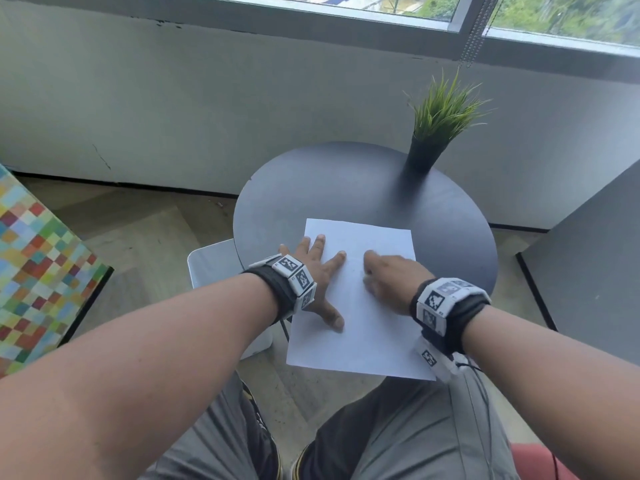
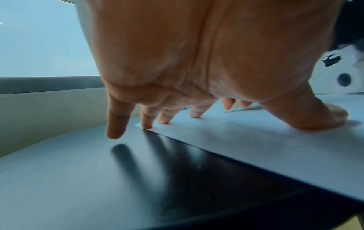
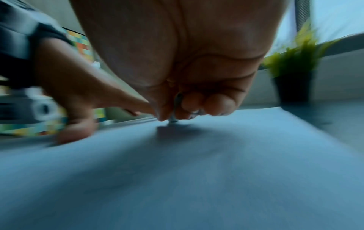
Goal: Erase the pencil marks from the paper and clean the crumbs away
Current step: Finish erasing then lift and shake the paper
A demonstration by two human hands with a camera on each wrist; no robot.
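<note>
A white sheet of paper [image 1: 363, 306] lies on the round black table [image 1: 346, 188], its near end hanging past the table's edge. My left hand [image 1: 317, 268] presses flat on the paper's left side, fingers spread and straight; in the left wrist view its fingertips [image 2: 146, 124] rest by the paper's far corner. My right hand [image 1: 388, 275] is curled over the middle of the paper [image 3: 216, 155]. In the right wrist view its fingers pinch a small eraser [image 3: 173, 119] whose tip touches the sheet. Pencil marks are too faint to make out.
A green plant in a black pot [image 1: 427, 150] stands at the table's far right. A white stool [image 1: 221, 265] sits left of the table, a colourful checked surface [image 1: 38, 265] further left. My knees are under the paper's near end.
</note>
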